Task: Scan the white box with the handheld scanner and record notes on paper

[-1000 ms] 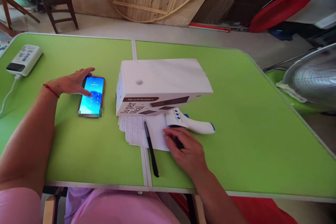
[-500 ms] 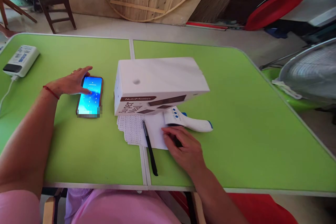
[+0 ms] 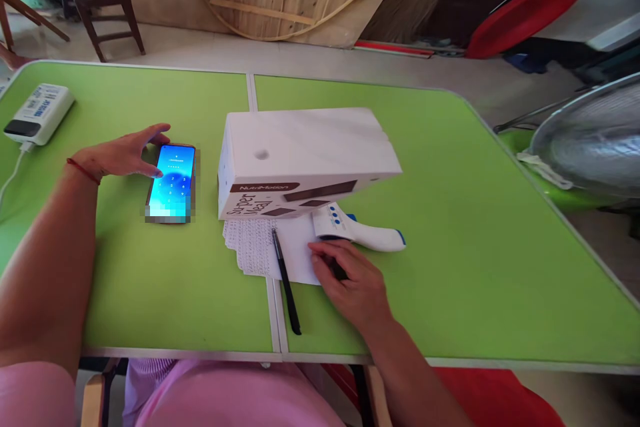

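Note:
A phone (image 3: pixel 174 180) with a lit blue screen showing a number keypad lies flat on the green table. My left hand (image 3: pixel 127 152) reaches over its left side, fingers spread, the thumb tip at the left of the keypad. My right hand (image 3: pixel 353 280) rests curled on the table at the edge of some paper sheets (image 3: pixel 295 253); something dark shows between its fingers, too hidden to name. Just beyond it lies a white infrared thermometer (image 3: pixel 375 233) with blue buttons. Left of that hand a black pen (image 3: pixel 286 283) lies across the sheets and the table.
A white box (image 3: pixel 305 147) with brown print stands mid-table, over the sheets' far edge. At the far left sits a white power bank (image 3: pixel 41 112) with a cable plugged in. A large fan (image 3: pixel 590 140) stands beyond the table's right edge, and a wooden chair (image 3: pixel 103 3) behind.
My left hand has shifted slightly left, its thumb sliding from the middle of the phone's screen to the left side of the keypad. My right hand has stayed in place.

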Motion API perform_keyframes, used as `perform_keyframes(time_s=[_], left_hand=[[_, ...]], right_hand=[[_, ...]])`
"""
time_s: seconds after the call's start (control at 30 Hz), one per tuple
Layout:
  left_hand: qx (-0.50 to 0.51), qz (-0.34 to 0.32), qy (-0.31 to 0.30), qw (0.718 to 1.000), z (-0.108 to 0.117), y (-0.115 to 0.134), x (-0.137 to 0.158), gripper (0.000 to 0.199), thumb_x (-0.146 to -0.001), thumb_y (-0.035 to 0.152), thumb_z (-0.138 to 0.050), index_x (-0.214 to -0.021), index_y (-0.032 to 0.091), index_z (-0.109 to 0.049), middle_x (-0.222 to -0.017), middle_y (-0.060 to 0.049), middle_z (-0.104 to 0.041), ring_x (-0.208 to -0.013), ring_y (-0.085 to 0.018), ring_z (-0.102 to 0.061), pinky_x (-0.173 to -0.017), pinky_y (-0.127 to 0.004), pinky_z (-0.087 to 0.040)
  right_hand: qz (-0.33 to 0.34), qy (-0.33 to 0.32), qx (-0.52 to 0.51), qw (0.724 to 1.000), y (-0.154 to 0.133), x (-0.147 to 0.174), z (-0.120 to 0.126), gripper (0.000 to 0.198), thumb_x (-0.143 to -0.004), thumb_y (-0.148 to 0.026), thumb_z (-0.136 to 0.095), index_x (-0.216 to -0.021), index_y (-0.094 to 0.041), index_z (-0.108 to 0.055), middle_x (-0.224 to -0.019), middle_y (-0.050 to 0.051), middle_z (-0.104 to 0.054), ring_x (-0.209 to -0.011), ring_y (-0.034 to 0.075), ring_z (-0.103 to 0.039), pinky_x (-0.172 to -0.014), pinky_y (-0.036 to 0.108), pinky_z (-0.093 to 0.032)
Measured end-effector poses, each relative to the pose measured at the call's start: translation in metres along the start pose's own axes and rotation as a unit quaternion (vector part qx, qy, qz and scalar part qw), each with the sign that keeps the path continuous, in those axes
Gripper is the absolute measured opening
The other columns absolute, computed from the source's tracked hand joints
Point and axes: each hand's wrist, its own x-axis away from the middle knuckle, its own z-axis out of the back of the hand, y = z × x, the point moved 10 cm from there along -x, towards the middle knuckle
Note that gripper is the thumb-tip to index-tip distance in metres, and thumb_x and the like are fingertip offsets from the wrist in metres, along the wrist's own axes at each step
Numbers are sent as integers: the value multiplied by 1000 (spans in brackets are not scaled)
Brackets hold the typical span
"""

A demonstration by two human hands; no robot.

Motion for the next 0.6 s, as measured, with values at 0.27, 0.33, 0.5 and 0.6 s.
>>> perform_keyframes(time_s=[0.27, 0.33, 0.5, 0.6], left_hand=[[-23, 17, 14, 999, -2, 3, -3, 109, -67, 55, -66, -155, 13, -19, -149, -19, -44, -137, -33, -41, -114, -45, -31], [-13, 19, 14, 1000, -1, 4, -2, 106, -69, 55, -63, -155, 13, -19, -148, -19, -45, -135, -32, -43, -113, -45, -32], [12, 46, 22, 999, 3, 3, 2, 96, -75, 53, -60, -155, 15, -21, -146, -19, -48, -131, -32, -48, -108, -43, -36], [17, 54, 28, 998, 4, 2, 2, 95, -76, 52, -60, -155, 16, -23, -146, -18, -49, -130, -32, -49, -107, -43, -37]], right_hand=[[-3, -11, 10, 1000, 1, -1, -1, 14, -88, -21, -60, -94, -21, -72, -87, 6, -74, -74, 18, -70, -69, 31, -61], [4, -6, 9, 1000, -1, -1, 0, 13, -88, -20, -59, -94, -21, -71, -87, 6, -74, -73, 18, -70, -68, 30, -61], [17, -6, 13, 1000, -4, -2, 0, 12, -89, -19, -59, -94, -20, -70, -86, 6, -73, -73, 17, -70, -68, 29, -60], [22, -8, 17, 1000, -5, -3, 0, 12, -89, -19, -59, -94, -20, -69, -86, 6, -73, -73, 17, -70, -67, 29, -60]])
